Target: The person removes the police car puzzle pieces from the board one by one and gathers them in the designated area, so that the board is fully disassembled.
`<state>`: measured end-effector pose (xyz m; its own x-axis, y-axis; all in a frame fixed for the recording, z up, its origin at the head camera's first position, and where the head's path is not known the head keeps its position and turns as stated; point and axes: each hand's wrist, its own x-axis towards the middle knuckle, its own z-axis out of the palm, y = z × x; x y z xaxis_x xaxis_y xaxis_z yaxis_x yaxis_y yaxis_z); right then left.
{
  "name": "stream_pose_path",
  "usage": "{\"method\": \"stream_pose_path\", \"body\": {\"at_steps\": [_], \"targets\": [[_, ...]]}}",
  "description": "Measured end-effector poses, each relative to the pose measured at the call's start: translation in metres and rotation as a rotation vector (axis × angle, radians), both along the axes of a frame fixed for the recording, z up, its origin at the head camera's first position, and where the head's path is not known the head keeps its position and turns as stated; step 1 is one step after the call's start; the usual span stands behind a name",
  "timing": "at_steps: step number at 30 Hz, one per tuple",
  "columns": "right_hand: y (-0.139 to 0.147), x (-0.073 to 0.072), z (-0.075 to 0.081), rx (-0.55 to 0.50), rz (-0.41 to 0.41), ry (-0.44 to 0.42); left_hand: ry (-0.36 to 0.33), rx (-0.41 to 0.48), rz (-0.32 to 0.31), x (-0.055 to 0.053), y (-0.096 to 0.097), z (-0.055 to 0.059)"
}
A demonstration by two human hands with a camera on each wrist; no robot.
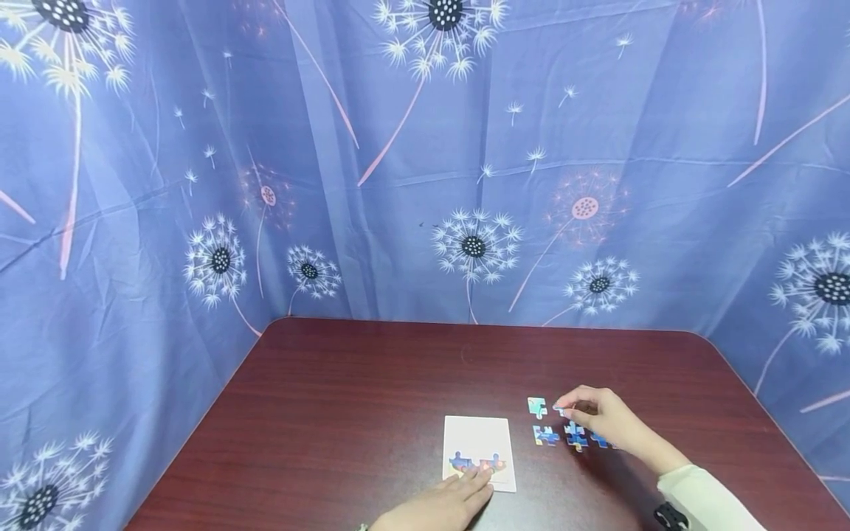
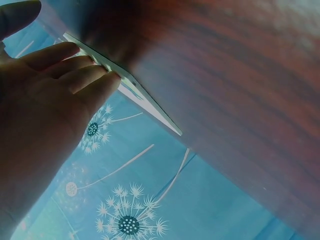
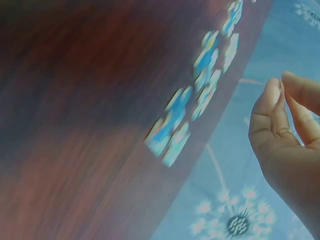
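Note:
My left hand (image 1: 443,501) rests with straight fingers on the lower edge of a white puzzle board (image 1: 476,435), and several of its fingers lie along the board in the left wrist view. Two colourful puzzle pieces (image 1: 460,462) show in the board's lower part, partly hidden by those fingers. On the right, my right hand (image 1: 600,417) pinches a small puzzle piece (image 1: 559,409) between thumb and fingertip, mostly covered in the head view. Loose puzzle pieces (image 1: 546,435) lie close around and below that hand. The right wrist view shows its fingertips (image 3: 272,92) together, with no piece visible there.
A pale green puzzle piece (image 1: 536,407) lies left of the right hand, and another loose piece (image 1: 575,436) lies below it. The dark red-brown table (image 1: 345,398) ends at a blue dandelion-print curtain (image 1: 398,243) behind and at both sides.

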<state>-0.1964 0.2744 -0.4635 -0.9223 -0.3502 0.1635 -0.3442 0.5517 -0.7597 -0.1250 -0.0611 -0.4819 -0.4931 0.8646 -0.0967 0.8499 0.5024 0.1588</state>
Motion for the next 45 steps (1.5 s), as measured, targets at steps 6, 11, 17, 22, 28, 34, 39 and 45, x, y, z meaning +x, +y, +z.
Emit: {"method": "stream_pose_path", "body": {"at_steps": [6,11,17,22,28,34,39,45], "targets": [[-0.025,-0.008,0.002,-0.004,0.056,0.073,-0.014,-0.005,-0.018,-0.002,0.000,0.003],[-0.044,-0.012,0.002,-0.035,0.092,0.069,0.042,-0.011,-0.030,-0.002,0.000,0.002],[-0.063,-0.016,-0.002,-0.039,0.170,0.046,0.089,-0.010,-0.034,0.000,0.011,-0.001],[-0.079,-0.020,-0.007,-0.059,0.285,0.016,0.092,-0.032,-0.020,0.003,0.023,-0.003],[-0.099,-0.022,-0.013,-0.054,0.396,-0.072,0.072,-0.055,-0.038,0.003,0.032,-0.004],[-0.114,-0.023,-0.021,-0.059,0.462,-0.107,0.148,-0.091,-0.040,0.004,0.037,-0.004],[-0.119,-0.022,-0.026,-0.051,0.479,-0.174,0.159,-0.107,-0.023,0.005,0.038,-0.006],[-0.122,-0.020,-0.029,-0.038,0.503,-0.169,0.145,-0.109,0.004,0.007,0.039,-0.011]]}}
